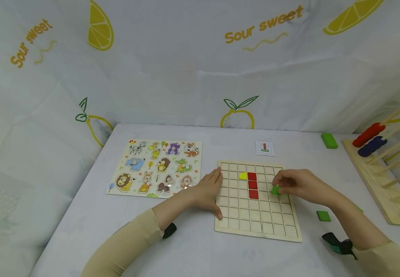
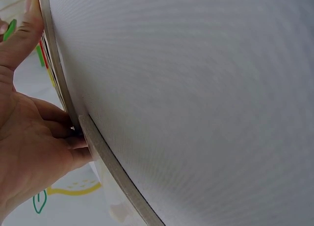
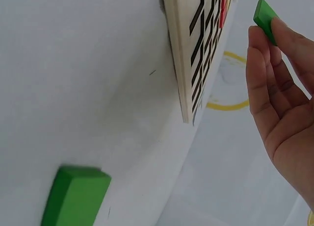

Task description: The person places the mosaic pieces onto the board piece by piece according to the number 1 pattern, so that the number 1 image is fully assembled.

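Observation:
A wooden grid board [image 1: 239, 212] lies on the table with a yellow quarter-round tile [image 1: 243, 176] and a column of red square tiles [image 1: 252, 185] set in its cells. My left hand [image 1: 206, 191] rests along the board's left edge, thumb near the lower corner and fingers toward the upper one. Between thumb and fingertips, my right hand [image 1: 298, 186] pinches a green square tile [image 3: 265, 21] over the right part of the board. In the right wrist view the tile is held off the grid, tilted.
An animal puzzle board [image 1: 155, 169] lies to the left. Behind the grid is a small pattern card [image 1: 264, 148]. A green block [image 1: 329, 141] and a loose green tile [image 1: 323, 216] lie to the right, near a wooden rack [image 1: 376, 184] with red and blue pieces on its rods.

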The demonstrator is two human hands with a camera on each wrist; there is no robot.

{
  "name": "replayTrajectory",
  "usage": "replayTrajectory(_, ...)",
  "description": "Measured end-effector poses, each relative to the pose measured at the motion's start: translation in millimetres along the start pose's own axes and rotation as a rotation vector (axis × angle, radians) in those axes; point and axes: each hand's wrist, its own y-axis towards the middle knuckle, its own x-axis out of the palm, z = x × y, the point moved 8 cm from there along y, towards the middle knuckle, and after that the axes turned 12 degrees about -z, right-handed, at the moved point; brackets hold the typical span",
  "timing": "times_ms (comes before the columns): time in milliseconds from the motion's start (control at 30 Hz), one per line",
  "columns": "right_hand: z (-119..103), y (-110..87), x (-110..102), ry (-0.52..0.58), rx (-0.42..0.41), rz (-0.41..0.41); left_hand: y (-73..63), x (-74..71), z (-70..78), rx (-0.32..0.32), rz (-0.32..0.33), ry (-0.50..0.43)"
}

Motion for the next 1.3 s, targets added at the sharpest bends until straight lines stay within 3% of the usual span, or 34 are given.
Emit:
replayTrajectory(500, -31, 24.9, 9, 0.060, -0.083, 0.033, -0.6, -1.4, 0.2, 0.002, 0.005, 0.001)
replayTrajectory(1100, -48, 57.9, 38, 0.094, -0.090, -0.116, -1.2, -1.4, 0.5, -0.006, 0.003, -0.006)
replayTrajectory(1300, -49, 62.3, 49, 0.031, -0.089, -0.157, -0.9, -1.1, 0.2, -0.007, 0.002, -0.015)
